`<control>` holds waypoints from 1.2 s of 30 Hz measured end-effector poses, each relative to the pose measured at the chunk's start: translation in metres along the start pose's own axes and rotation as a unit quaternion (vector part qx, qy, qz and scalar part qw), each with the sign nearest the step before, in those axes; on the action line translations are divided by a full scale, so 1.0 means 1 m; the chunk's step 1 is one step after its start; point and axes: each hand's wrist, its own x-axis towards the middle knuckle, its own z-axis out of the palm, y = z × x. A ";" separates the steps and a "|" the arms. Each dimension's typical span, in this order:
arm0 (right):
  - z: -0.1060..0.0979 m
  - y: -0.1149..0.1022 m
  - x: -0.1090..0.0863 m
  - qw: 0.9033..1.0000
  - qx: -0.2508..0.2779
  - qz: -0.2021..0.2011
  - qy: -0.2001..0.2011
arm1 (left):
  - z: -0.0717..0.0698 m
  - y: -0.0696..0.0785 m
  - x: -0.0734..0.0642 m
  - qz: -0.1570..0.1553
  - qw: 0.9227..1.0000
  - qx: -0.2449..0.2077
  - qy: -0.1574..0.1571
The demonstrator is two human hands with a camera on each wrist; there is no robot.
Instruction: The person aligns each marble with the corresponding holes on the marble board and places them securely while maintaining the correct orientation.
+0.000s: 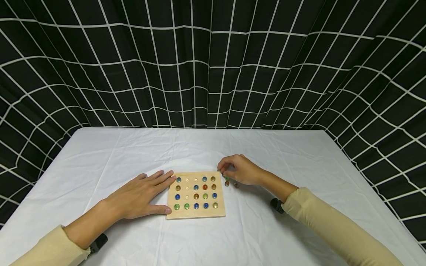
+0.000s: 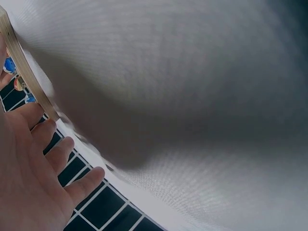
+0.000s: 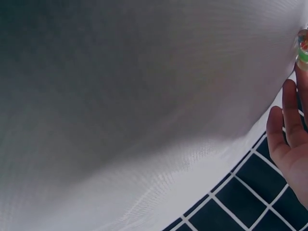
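Observation:
A flat wooden board [image 1: 196, 212] lies on the table, with glass marbles in blue, green, amber and red set in rows of hollows. Several hollows in its second and third columns are bare. My left hand [image 1: 139, 195] rests along the board's left side with straight fingers, the thumb at the near corner and fingertips at the far one. Just off the board's right edge, my right hand [image 1: 243, 170] has bent fingers pointing down over a few loose marbles [image 1: 227, 183]. Whether it pinches one is hidden. In the right wrist view, a green-banded marble [image 3: 303, 54] shows near its fingertips.
A wrinkled white cloth [image 1: 266, 236] covers the table. Another loose marble [image 1: 236, 185] lies under the right hand. Black curtains with a white grid [image 1: 209, 74] stand behind and at both sides of the table.

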 end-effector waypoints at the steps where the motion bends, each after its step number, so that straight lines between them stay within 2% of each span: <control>1: 0.000 0.000 0.000 1.000 0.000 0.000 0.001 | 0.000 0.000 0.000 0.000 1.000 0.000 0.001; 18: -0.005 -0.004 0.004 1.000 0.017 -0.010 0.012 | 0.001 0.000 0.000 -0.003 1.000 -0.002 0.001; 25: -0.006 -0.013 0.010 0.999 0.029 -0.016 0.006 | 0.001 0.000 0.000 -0.001 1.000 -0.001 0.002; 36: 0.004 -0.035 0.025 0.998 0.049 -0.042 -0.012 | 0.001 0.000 0.000 -0.003 1.000 0.000 0.000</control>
